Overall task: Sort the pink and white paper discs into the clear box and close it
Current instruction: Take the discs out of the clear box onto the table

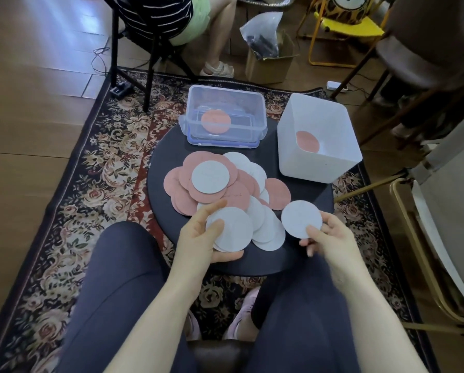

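Observation:
A heap of pink and white paper discs [217,181] lies on the round dark table [166,162]. My left hand [198,238] holds a small stack of white discs [232,228] at the table's near edge. My right hand [330,238] pinches a single white disc [300,218] just right of that stack. The clear box [226,103] stands open at the table's far side with one pink disc [216,121] inside; it rests on a blue-edged lid [222,144]. A white square bin [317,168] at the right holds a pink disc [307,142].
My legs in dark trousers frame the table's near edge. A patterned rug [90,184] lies beneath. A seated person [198,28] and a black chair are behind the table. A cardboard box [271,65] with a plastic bag, a yellow chair and a gold-framed chair [413,251] stand to the right.

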Demonstrator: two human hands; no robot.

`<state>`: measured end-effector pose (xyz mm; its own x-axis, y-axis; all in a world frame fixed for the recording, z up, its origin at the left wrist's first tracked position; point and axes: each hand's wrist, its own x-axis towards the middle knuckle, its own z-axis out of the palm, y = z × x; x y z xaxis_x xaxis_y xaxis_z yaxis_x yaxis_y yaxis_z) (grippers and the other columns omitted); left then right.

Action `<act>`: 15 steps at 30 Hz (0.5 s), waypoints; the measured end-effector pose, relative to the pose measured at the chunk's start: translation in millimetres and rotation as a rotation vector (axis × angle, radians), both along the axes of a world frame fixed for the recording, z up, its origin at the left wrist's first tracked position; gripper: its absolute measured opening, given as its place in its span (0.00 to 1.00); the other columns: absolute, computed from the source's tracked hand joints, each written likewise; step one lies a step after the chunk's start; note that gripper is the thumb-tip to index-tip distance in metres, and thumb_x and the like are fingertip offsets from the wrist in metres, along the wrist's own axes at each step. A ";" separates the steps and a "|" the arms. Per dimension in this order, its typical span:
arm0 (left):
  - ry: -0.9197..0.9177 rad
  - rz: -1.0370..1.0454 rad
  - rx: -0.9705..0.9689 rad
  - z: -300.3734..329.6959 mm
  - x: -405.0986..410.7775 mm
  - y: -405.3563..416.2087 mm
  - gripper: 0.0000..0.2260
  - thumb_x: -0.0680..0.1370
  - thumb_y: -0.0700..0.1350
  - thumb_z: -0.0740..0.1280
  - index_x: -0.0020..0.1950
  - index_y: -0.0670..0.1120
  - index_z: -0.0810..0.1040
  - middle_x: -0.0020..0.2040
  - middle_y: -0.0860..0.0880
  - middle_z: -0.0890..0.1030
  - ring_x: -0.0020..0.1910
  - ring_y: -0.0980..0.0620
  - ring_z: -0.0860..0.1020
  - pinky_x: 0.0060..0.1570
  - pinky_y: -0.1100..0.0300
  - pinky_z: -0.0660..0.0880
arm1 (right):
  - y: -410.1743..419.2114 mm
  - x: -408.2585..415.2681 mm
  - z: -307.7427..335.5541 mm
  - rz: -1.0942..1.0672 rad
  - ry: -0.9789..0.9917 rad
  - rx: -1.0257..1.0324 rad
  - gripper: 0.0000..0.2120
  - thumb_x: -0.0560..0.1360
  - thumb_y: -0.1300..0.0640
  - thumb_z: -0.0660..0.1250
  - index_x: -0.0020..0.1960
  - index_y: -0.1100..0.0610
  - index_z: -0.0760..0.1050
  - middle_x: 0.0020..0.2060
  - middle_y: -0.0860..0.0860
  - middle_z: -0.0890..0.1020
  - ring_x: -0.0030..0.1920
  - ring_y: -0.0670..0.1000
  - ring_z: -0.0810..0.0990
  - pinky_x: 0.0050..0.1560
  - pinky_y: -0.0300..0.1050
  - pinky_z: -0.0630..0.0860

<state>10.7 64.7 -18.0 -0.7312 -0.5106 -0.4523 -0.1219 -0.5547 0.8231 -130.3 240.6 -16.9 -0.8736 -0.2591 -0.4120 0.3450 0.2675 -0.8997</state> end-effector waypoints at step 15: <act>0.053 -0.060 0.020 9.7 -0.8 10.4 0.14 0.79 0.38 0.66 0.62 0.51 0.78 0.58 0.49 0.80 0.53 0.48 0.82 0.40 0.48 0.82 | -35.4 51.5 17.6 0.112 0.009 -0.139 0.07 0.74 0.66 0.68 0.51 0.58 0.78 0.32 0.53 0.78 0.28 0.47 0.74 0.25 0.38 0.70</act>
<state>9.9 75.1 -8.3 -0.7833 -0.4566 -0.4218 -0.1120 -0.5637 0.8183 -78.8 205.1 0.8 -0.8395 -0.4089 -0.3579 0.3119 0.1767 -0.9335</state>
